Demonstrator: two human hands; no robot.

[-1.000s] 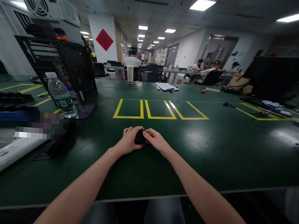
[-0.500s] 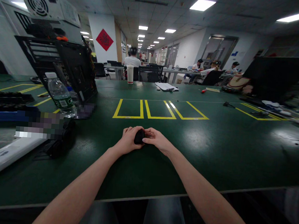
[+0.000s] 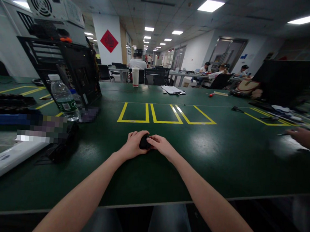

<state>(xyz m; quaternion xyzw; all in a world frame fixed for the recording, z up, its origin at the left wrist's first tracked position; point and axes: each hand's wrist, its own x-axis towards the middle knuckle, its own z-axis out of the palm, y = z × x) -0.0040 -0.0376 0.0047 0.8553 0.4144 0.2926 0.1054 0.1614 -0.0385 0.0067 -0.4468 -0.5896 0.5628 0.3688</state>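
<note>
A small, dark, rounded black object (image 3: pixel 143 142) is between my two hands, low over the green table (image 3: pixel 166 181). My left hand (image 3: pixel 133 144) is wrapped round its left side, fingers over the far edge and thumb at the near edge. From the right, my right hand (image 3: pixel 161 145) pinches at the object, its thumb and fingertips against the right side. The fingers cover much of the object, so I cannot make out its exact kind. Just beyond my hands, yellow tape outlines (image 3: pixel 133 121) mark the table.
A water bottle (image 3: pixel 65 100), a black computer case (image 3: pixel 75 70) and a long white device (image 3: pixel 11 162) are at left. Farther back stand a white cup (image 3: pixel 135 77) and a clipboard (image 3: pixel 173 90). Another person's hand (image 3: pixel 303 137) reaches in at right.
My right thumb has shifted up slightly on the black object, and my right hand has moved a little to the left. Another person's hand has come in at the right edge.
</note>
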